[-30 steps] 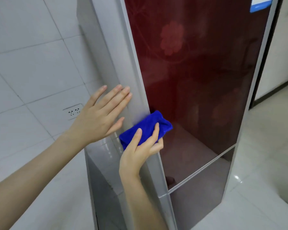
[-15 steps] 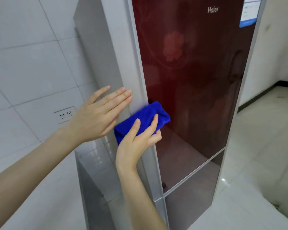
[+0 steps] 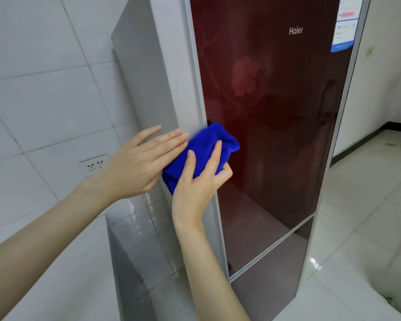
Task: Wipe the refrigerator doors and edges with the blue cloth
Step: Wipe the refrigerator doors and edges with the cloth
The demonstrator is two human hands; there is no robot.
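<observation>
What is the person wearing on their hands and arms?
Nothing at all. The left hand and the right hand have no gloves, rings, watch or bracelet. No sleeve shows above either wrist, right up to the picture's edge. The fingernails that show look short and unpainted.

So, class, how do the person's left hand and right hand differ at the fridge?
The left hand lies flat, fingers straight, on the grey side panel; the right hand grips the blue cloth. The left hand holds nothing; the right hand presses the cloth against the edge of the red door. Both are bare.
</observation>
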